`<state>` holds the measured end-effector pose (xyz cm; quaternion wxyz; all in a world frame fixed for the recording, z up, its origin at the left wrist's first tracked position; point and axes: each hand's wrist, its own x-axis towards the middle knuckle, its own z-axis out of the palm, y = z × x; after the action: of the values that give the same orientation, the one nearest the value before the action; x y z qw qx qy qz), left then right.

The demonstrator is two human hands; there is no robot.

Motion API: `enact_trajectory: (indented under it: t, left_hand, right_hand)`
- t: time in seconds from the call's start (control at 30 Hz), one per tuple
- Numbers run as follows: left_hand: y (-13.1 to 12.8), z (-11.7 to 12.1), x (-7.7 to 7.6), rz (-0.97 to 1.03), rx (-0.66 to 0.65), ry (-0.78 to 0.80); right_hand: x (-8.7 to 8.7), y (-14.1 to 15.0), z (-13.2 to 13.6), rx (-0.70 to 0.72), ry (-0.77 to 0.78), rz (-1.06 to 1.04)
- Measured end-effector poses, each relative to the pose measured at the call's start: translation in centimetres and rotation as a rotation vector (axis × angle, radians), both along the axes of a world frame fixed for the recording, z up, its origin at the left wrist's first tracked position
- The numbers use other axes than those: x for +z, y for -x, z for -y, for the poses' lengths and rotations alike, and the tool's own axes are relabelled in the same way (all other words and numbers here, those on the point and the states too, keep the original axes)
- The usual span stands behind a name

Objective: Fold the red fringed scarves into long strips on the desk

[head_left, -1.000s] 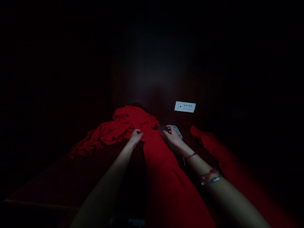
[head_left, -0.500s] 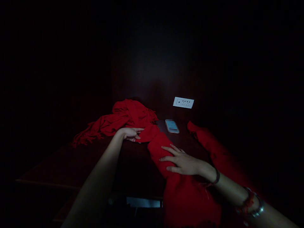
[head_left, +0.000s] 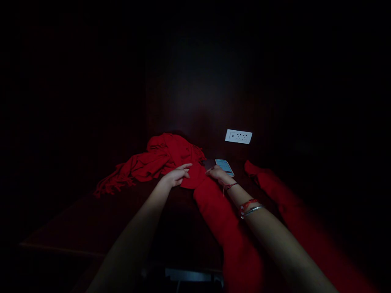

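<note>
Cloth strip (head_left: 215,211): red, long; its far end lies just left of the phone (head_left: 225,167), and the rest runs nearer the camera, down past the worktop (head_left: 76,219) edge.
Left hand (head_left: 176,176): well left of the phone, touching the far end of the cloth strip; its fingers are part open and reach across the red fabric, with a gap between them.
Right hand (head_left: 217,173): just left of the phone, at the right side of the strip's far end; its fingers are bent and close together, but whether they pinch the fabric I cannot tell.
Bunched cloth (head_left: 171,152): red, fringed, heaped left of the phone.
Second strip (head_left: 275,189): red, right of the phone, stretching toward the camera.
Dark flat item (head_left: 209,163): just left of the phone, partly hidden.
Socket panel (head_left: 238,136): white, on the wall (head_left: 201,89) behind the phone, slightly right of it.
Bracelets (head_left: 251,207): nearer the camera than the phone, on the right forearm.
</note>
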<state>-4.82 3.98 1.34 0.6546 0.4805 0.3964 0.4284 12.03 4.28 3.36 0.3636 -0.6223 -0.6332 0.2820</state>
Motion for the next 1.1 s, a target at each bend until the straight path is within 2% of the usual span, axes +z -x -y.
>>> enact_trajectory:
  t: [0.07, 0.13, 0.2, 0.3, 0.4, 0.47, 0.57, 0.63, 0.77, 0.87, 0.93, 1.03, 1.1]
  left_hand:
    - [-0.1, -0.3, -0.1, 0.031, 0.031, 0.043]
    - [-0.3, -0.6, -0.3, -0.019, 0.089, 0.044]
    - [-0.8, -0.9, -0.8, -0.188, 0.159, -0.119]
    - [-1.9, -1.2, -1.6, -0.471, 0.26, -0.421]
    - [-2.3, -1.3, -2.1, -0.547, 0.338, -0.502]
    - [-1.7, -1.4, -2.2, -0.644, 0.421, -0.586]
    - [0.0, -1.7, -2.4, -0.897, 0.494, -0.675]
    - [1.1, -1.9, -2.8, -0.989, 0.49, -0.651]
    - [1.9, -1.7, -3.7, -1.046, 0.472, -0.641]
    - [1.5, -1.2, -4.0, -1.124, 0.451, -0.651]
    - [1.0, -1.0, -3.9, -1.155, 0.453, -0.641]
    - [0.7, -0.9, -3.5, -1.175, 0.463, -0.682]
    - [0.8, -1.1, -3.3, -1.195, 0.451, -0.739]
  right_hand:
    - [0.0, 0.3, 1.4, -0.061, -0.038, 0.067]
    - [-0.2, 0.5, 3.7, -0.062, -0.144, 0.217]
    - [-0.8, 0.9, 6.3, 0.055, -0.277, 0.499]
    - [-2.4, 1.5, 9.5, 0.152, -0.307, 0.807]
    - [-3.7, 1.3, 10.8, 0.188, -0.316, 0.922]
    - [-4.1, 0.9, 10.9, 0.223, -0.321, 0.938]
    - [-4.1, 0.2, 10.9, 0.272, -0.344, 0.942]
    - [-4.2, -0.1, 11.0, 0.301, -0.343, 0.94]
    - [-4.0, -0.5, 10.9, 0.363, -0.303, 0.922]
    - [-2.8, -0.8, 10.2, 0.419, -0.255, 0.895]
    - [-1.5, -0.8, 9.3, 0.471, -0.276, 0.886]
    - [0.0, -0.4, 7.7, 0.648, -0.391, 0.896]
    - [0.2, 0.1, 6.8, 0.767, -0.415, 0.909]
